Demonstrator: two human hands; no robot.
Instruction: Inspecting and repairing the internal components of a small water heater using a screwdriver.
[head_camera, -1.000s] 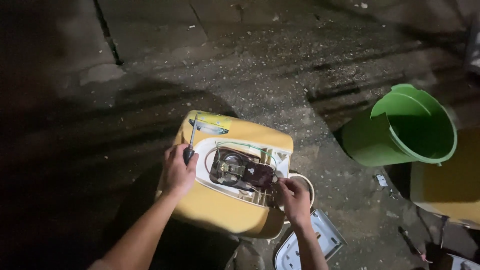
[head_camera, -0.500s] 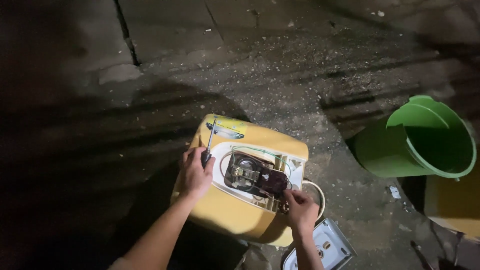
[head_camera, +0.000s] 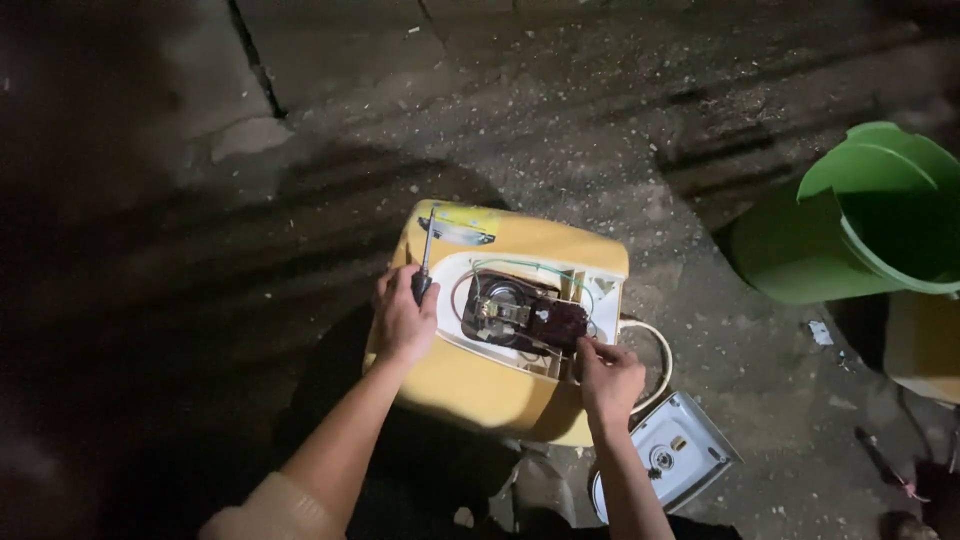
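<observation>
Head view: much of the concrete floor (head_camera: 560, 110) beyond my hands is in deep shadow, and my forearms are cut off at the lower frame edge. My left hand (head_camera: 403, 322) has its fingers clamped on the dark handle of a screwdriver (head_camera: 424, 262), shaft pointing away from me. My right hand (head_camera: 608, 378) rests its fingers together on the near right edge of the open compartment; whether they pinch anything is hard to make out. Between both hands lies the yellow appliance housing (head_camera: 480, 385), base plate off, exposing a white recess with a dark brown component (head_camera: 530, 320) and thin wires. A grey cover plate (head_camera: 668, 452) lies just right of my right wrist. A green bucket (head_camera: 860, 215) lies tipped, far right.
</observation>
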